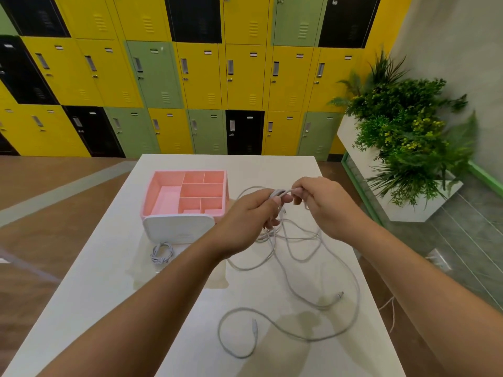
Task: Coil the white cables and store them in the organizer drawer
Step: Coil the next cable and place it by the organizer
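**Q:** What is on the white rectangular table point(109, 268), and how many of each?

**A:** There are two bare hands and one pink plastic organizer tray point(163, 197) with a white rounded drawer front point(178, 229). One small coiled bundle of white cable point(162, 253) lies there too, and a long loose white cable point(239, 309) sprawls in loops. I cannot tell whether that tangle is one cable or several. Two plug ends show on the tabletop.

**Q:** What do the containers hold?

**A:** The tray's open top is divided into at least six compartments, which show only their pink floors. The inside of the drawer is hidden.

**Q:** Where is the cable relative to the fingers?

**A:** The left hand point(250, 213) curls its fingers point(272, 198) round a few gathered loops. Just to their right, the right hand point(324, 205) pinches a strand between thumb and fingertips point(298, 192). The hands are almost touching. The rest of the cable hangs below both hands onto the table and trails toward the viewer. The coiled bundle lies well to the left of the left fingers, just in front of the drawer. The tray sits to the left of those fingers.
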`<state>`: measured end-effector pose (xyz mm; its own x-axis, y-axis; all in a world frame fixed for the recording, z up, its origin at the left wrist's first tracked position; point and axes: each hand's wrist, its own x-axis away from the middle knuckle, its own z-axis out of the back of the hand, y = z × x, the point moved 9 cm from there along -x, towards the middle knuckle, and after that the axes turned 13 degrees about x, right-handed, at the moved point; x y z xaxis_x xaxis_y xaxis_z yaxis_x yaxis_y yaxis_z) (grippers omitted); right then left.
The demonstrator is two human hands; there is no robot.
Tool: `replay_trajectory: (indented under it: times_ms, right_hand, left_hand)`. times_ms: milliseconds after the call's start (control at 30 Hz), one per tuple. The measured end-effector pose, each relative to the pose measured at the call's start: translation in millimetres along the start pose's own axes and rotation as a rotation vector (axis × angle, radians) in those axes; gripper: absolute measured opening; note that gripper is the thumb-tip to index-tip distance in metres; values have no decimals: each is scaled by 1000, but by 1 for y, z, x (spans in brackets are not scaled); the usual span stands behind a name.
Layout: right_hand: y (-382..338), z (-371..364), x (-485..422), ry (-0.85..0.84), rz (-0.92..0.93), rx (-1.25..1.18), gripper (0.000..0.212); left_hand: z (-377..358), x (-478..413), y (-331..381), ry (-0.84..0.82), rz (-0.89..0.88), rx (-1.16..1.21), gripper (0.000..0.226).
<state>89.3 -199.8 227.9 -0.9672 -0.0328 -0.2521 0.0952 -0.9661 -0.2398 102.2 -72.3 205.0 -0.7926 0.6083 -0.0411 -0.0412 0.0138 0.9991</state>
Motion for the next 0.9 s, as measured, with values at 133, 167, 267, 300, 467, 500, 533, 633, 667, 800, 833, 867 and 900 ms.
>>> replay_trajectory:
  times_ms: [133, 167, 267, 300, 467, 500, 533, 633, 667, 800, 833, 867, 900]
  right_hand:
    - [21, -7, -2, -4, -88, -70, 26]
    - [25, -9, -1, -2, -104, -104, 25]
    - [38, -22, 3, -7, -180, -258, 22]
    - [44, -28, 5, -15, -219, -337, 22]
    - [36, -64, 19, -116, -351, -584, 30]
    - [29, -71, 22, -153, -357, -565, 32]
    - [21, -75, 25, -190, -352, -528, 33]
    - [-6, -77, 35, -276, -248, -343, 30]
    - [-16, -75, 37, -305, -198, -281, 28]
    - [-44, -62, 42, -389, -32, 9, 24]
    - [-46, -55, 40, -370, -10, 66, 24]
    - [-46, -47, 37, -344, 8, 110, 24]
    - [-46, -39, 35, -316, 31, 143, 23]
  left_hand:
    - [-2, 0, 3, -20, 20, 154, 33]
    - [-2, 0, 2, -23, 34, 215, 34]
    - [-3, -2, 1, -21, 63, 402, 34]
    - [-3, -3, 1, -25, 64, 466, 33]
    - [-5, -9, -2, -9, 70, 633, 31]
    - [-3, -10, -3, 11, 67, 646, 30]
    - [-1, -11, -3, 36, 63, 645, 30]
    - [4, -15, -5, 108, 48, 516, 34]
    - [4, -16, -6, 111, 51, 452, 36]
    - [2, -17, -16, 80, 102, 276, 34]
    - [2, -16, -19, 78, 113, 239, 31]
    - [2, -16, -20, 70, 121, 189, 30]
    - [1, -16, -21, 47, 127, 136, 30]
